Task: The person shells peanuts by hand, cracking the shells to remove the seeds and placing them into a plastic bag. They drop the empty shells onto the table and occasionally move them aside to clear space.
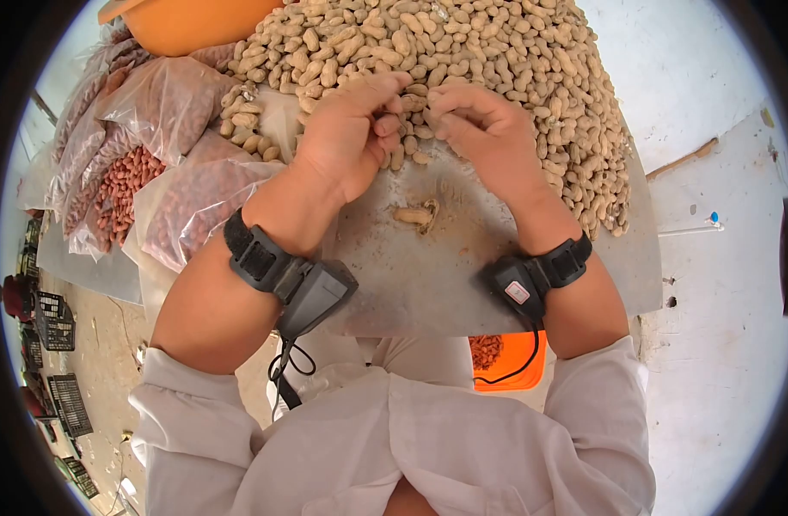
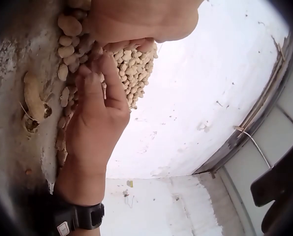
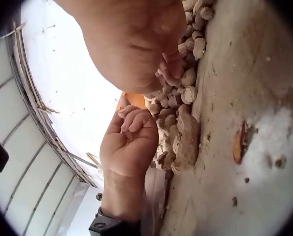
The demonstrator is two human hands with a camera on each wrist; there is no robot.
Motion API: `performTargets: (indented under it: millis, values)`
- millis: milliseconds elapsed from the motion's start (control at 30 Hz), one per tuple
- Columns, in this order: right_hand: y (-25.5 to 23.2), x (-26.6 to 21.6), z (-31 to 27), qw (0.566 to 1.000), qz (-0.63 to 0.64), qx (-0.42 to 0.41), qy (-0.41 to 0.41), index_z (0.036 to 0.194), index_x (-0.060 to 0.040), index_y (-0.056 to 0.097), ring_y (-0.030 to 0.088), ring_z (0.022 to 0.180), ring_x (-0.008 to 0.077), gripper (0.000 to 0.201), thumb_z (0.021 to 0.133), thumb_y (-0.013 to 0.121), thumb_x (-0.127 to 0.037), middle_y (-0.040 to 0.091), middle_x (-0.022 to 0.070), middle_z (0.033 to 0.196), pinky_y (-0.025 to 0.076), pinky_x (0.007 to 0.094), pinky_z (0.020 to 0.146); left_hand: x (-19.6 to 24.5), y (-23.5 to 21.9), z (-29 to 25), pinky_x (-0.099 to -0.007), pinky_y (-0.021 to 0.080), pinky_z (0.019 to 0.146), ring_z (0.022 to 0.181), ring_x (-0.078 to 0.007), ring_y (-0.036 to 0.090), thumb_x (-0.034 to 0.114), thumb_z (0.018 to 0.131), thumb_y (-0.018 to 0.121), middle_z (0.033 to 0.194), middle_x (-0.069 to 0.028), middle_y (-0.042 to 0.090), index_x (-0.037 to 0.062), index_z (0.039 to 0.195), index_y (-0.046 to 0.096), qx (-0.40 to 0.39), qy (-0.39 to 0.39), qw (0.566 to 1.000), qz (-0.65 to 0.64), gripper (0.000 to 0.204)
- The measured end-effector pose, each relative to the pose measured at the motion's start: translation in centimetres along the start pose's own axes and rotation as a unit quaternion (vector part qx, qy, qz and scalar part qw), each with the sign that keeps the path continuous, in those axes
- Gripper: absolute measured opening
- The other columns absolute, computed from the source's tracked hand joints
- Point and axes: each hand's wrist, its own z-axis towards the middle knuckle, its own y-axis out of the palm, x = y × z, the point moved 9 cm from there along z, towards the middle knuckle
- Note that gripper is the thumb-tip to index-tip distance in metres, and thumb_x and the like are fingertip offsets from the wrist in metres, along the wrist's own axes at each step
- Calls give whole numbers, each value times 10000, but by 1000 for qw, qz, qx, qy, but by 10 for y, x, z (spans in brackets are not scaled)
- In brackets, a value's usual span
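Note:
A heap of unshelled peanuts [image 1: 462, 52] covers the far part of a metal table [image 1: 411, 292]. At its near edge, the left hand [image 1: 338, 138] has several fingers curled toward the palm, also visible in the right wrist view [image 3: 129, 142]. Facing it, the right hand [image 1: 497, 142] brings thumb and index finger close together; in the left wrist view this hand [image 2: 94, 128] has its fingertips beside the peanuts. Whether anything lies between either hand's fingertips is unclear. A broken peanut shell [image 1: 411, 215] lies on the metal below both hands.
Clear bags of red kernels [image 1: 196, 202] stand at the left, below an orange basin [image 1: 196, 21]. An orange container [image 1: 518, 365] with reddish contents sits beneath the table's front edge. Black crates [image 1: 67, 404] are on the floor at far left; a white wall [image 1: 720, 301] rises at right.

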Motion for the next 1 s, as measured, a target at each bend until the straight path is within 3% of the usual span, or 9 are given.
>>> performTargets:
  millis: [100, 200, 333, 600, 800, 1000]
  values:
    - [-8, 0, -1, 994, 107, 18, 17, 1035, -18, 593, 589, 716, 99, 190, 846, 577, -31, 610, 48, 928, 477, 227, 638, -7, 7, -1, -179, 328, 493, 567, -49, 391, 110, 893, 523, 695, 38, 485, 17, 1050, 575, -21, -23, 999, 39, 189]
    - [-4, -9, -4, 971, 230, 55, 32, 1078, -8, 575, 603, 719, 127, 226, 853, 568, -30, 614, 66, 894, 491, 237, 649, -10, 10, -5, -178, 329, 491, 565, -44, 403, 87, 871, 566, 708, 38, 513, 21, 1041, 592, -23, -32, 996, 78, 184]
    - [2, -12, -6, 977, 210, 20, 28, 1130, -10, 558, 614, 735, 136, 273, 858, 565, -33, 620, 65, 905, 504, 241, 662, -10, 16, -7, -191, 330, 507, 580, -59, 425, 109, 805, 667, 745, 12, 566, 17, 972, 614, -60, -18, 990, 129, 198]
    - [2, -14, -8, 968, 250, 27, 23, 1091, 2, 590, 616, 748, 138, 250, 852, 596, -70, 638, 71, 888, 504, 243, 666, -6, 21, -9, -187, 334, 512, 601, -58, 442, 123, 799, 680, 770, -7, 582, 4, 976, 612, -67, 13, 984, 163, 224]
    - [3, -6, -5, 976, 213, 7, 40, 1066, 8, 592, 597, 707, 115, 231, 882, 571, -129, 625, 51, 840, 493, 239, 639, -3, 19, -9, -177, 337, 496, 609, -54, 482, 107, 817, 657, 795, -13, 597, 27, 1033, 592, -67, 44, 983, 164, 240]
    - [11, -19, -9, 999, 31, -14, 9, 973, 11, 586, 519, 616, 89, 152, 893, 509, -93, 575, 34, 721, 443, 231, 559, -4, 38, -17, -156, 300, 466, 587, -26, 468, 149, 825, 658, 748, -6, 603, 43, 1170, 551, -106, 72, 966, 225, 376]
